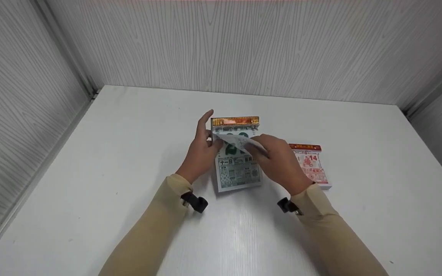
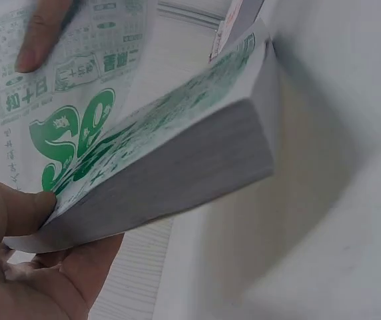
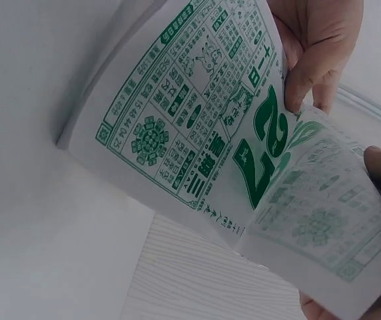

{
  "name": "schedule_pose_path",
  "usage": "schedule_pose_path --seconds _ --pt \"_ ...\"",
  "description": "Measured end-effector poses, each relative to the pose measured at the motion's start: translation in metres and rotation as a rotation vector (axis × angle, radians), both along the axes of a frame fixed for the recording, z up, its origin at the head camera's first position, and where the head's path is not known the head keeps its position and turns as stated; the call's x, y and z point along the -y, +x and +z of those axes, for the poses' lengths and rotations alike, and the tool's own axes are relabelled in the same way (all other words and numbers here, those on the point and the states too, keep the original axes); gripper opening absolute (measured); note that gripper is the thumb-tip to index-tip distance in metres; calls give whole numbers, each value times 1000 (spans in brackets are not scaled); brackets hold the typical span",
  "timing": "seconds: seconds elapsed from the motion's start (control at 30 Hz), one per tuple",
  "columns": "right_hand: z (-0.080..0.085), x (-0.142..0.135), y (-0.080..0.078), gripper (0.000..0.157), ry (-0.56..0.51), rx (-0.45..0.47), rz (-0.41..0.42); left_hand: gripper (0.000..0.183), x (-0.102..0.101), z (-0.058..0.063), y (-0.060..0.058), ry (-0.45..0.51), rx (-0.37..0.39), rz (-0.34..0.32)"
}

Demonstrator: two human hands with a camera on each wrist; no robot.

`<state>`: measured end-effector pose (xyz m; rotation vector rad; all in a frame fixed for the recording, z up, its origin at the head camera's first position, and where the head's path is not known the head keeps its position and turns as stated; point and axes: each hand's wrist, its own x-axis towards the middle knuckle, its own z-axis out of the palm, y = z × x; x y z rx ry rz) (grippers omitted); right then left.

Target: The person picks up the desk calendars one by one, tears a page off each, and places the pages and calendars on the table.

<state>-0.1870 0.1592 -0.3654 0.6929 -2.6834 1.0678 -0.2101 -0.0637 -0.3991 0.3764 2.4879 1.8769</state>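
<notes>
Green print covers the face of your calendar pad, which sits over the middle of the counter. Its long axis runs away from you: the gold-orange binding strip is at the far end, the loose edge at the near end. The left wrist view shows the thick block tilted, its bound part raised; contact of the near edge with the counter cannot be confirmed.

The pad lies between your two hands. Your left hand grips its left side, thumb on the printed face, fingers beneath, index finger extended upward beside the strip. Your right hand, at the right side, pinches a thin lifted sheet, which slants across the pad and partly covers the large numerals.

Both forearms reach forward from the near edge of view and converge on the pad, wrists above the counter. A smaller red calendar lies just beyond your right hand, its red strip also at the far end.
</notes>
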Motion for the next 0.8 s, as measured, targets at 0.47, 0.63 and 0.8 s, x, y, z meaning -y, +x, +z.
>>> schedule_pose_path --seconds 0.47,0.63,0.8 --pt "7 -3 -7 22 -36 -183 0 62 1 0 -2 91 63 -91" --pt "12 -7 -11 18 -16 -253 -29 63 1 0 -1 29 33 -82" --pt "16 -9 -12 16 18 -274 -53 60 -1 0 0 -36 -2 -63"
